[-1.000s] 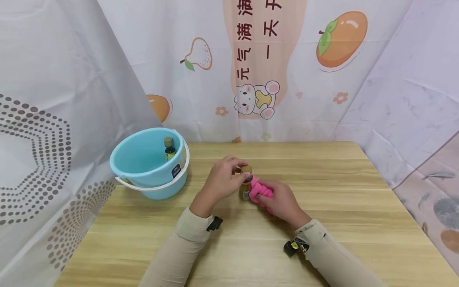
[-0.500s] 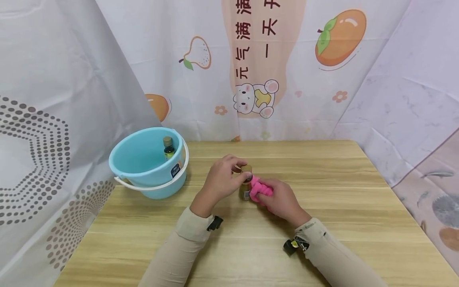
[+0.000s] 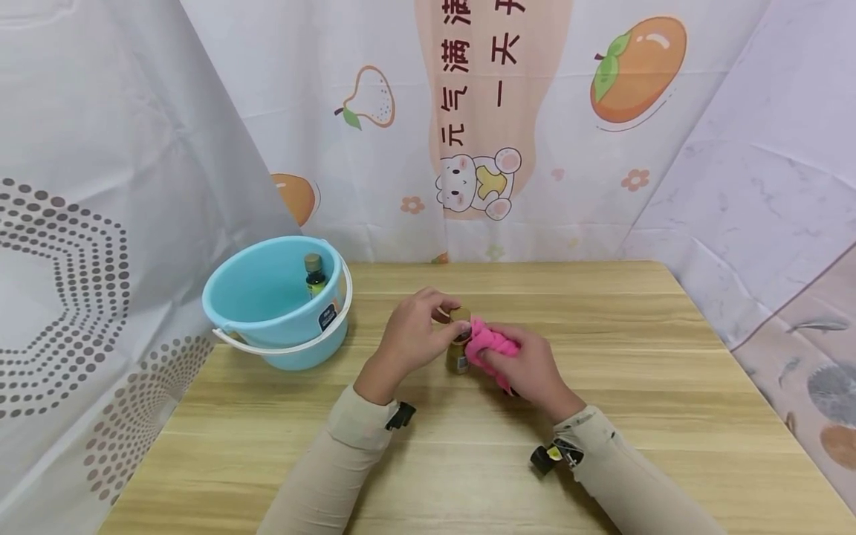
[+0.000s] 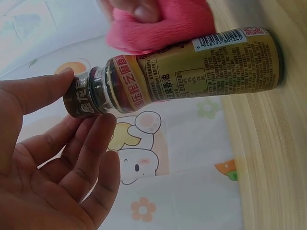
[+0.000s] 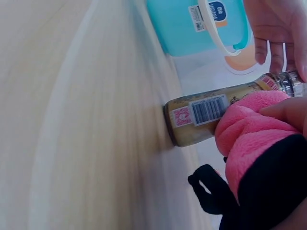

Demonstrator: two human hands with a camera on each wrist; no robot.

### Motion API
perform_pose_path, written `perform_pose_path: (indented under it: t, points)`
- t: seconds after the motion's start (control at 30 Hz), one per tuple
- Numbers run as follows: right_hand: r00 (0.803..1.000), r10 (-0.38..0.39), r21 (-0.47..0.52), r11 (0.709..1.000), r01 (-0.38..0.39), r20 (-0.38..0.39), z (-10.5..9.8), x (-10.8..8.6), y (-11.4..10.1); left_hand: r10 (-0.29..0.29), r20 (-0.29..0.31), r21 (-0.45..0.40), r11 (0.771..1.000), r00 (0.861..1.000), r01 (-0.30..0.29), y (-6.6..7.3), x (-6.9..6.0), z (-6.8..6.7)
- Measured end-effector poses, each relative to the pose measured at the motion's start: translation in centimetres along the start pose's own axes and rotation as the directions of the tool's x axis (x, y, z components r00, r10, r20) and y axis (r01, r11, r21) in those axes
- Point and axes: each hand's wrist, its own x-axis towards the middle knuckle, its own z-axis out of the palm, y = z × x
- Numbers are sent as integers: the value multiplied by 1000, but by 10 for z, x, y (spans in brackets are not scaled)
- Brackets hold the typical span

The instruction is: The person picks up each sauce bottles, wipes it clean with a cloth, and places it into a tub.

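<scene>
A sesame oil bottle (image 3: 458, 361) with a brown cap stands upright on the wooden table. My left hand (image 3: 420, 327) pinches its cap (image 4: 80, 98) between thumb and fingers. In the right wrist view the label carries a barcode (image 5: 209, 110). My right hand (image 3: 531, 368) grips a bunched pink cloth (image 3: 490, 340), fluffy and with black edging and a black loop (image 5: 211, 188). The cloth touches the bottle's upper side, where it hides part of the label.
A light blue bucket (image 3: 301, 360) with a white handle stands at the table's left. Another brown-capped bottle (image 3: 315, 276) leans inside it. Printed curtains (image 3: 388, 171) hang behind and at both sides of the table (image 3: 428, 461).
My right hand and the pink cloth have moved a little up along the bottle. The left hand stays on the cap, and the bottle keeps its place.
</scene>
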Motion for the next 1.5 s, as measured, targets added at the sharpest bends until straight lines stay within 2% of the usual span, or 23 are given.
perform_pose_path:
  t: [0.4, 0.57, 0.7, 1.23, 1.5]
  points:
    - [995, -64, 69, 995, 69, -75, -5, -1, -10, 21, -29, -32, 999, 999, -21, 1, 1, 1]
    - [983, -138, 87, 985, 149, -121, -7, 0, -9, 27, -39, -16, 999, 999, -28, -1, 2, 3]
    - [975, -185, 77, 978, 195, -124, -6, 1, -8, 33, -50, -8, 999, 998, -33, -2, 2, 4]
    - [989, -143, -6, 990, 143, -34, 0, -1, -5, 47, -92, 19, 999, 995, -45, -2, -1, 5]
    - [998, -69, -5, 998, 69, 12, 1, -2, -5, 38, -93, 21, 999, 995, -36, -3, -1, 5]
